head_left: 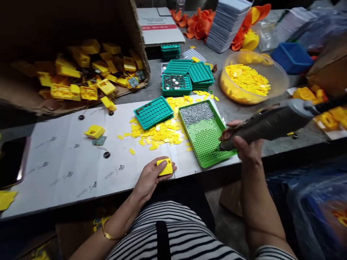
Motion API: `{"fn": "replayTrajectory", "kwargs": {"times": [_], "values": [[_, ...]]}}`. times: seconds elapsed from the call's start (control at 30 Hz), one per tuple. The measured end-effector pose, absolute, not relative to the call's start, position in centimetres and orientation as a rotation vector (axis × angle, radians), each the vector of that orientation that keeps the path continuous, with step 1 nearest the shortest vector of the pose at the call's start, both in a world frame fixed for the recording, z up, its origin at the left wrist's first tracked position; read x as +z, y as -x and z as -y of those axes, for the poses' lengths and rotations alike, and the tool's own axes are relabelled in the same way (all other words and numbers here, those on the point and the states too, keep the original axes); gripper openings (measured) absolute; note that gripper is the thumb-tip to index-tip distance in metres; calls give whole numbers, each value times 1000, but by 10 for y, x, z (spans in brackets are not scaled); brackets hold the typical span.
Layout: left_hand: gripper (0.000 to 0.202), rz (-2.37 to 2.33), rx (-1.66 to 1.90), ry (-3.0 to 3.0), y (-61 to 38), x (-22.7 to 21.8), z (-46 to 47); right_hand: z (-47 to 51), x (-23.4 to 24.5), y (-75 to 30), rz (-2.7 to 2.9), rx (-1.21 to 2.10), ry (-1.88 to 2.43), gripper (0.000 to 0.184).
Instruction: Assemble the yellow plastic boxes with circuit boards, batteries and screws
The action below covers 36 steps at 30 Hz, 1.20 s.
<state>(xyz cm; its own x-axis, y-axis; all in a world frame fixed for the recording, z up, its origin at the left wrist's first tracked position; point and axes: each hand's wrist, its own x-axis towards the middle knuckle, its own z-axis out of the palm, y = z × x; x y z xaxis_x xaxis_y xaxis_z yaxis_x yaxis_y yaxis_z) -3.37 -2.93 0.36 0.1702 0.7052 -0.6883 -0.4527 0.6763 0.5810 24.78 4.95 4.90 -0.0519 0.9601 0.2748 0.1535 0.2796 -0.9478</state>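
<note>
Near the front edge of the table, my left hand (148, 180) is closed around a small yellow plastic case (165, 167), its thumb lying on the top face. My right hand (251, 148) grips a dark grey electric screwdriver (273, 121), which is tilted down to the left. The screwdriver's tip is over the lower part of a green perforated tray (204, 163); whether it touches the tray I cannot tell. Many small silvery screws (199, 113) cover the tray's far end. Loose flat yellow pieces (162, 134) are scattered left of the tray, partly under a teal tray (153, 112).
A cardboard box (141, 43) of yellow cases stands at the back left. Stacked teal trays (177, 85) and a clear bowl (280, 81) of yellow pieces are farther back. One yellow case (94, 131) with a circuit board lies left, and a phone (13, 162) at the far left.
</note>
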Motion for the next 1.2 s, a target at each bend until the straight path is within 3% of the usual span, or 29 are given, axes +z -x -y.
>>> {"fn": "replayTrajectory", "kwargs": {"times": [0.07, 0.3, 0.77, 0.97, 1.2], "values": [[32, -1138, 782, -267, 28, 4, 29, -55, 48, -239, 1402, 934, 981, 54], [29, -1030, 622, -229, 3, 8, 21, -84, 41, -199, 1133, 652, 871, 27], [25, -1031, 592, -164, 0, 6, 14, -109, 23, -177, 1189, 675, 902, 32], [25, -1040, 602, -154, 0, 6, 13, -110, 22, -175, 1178, 693, 814, 25], [25, -1052, 617, -161, -2, 6, 13, -110, 20, -177, 1263, 665, 927, 33]]}}
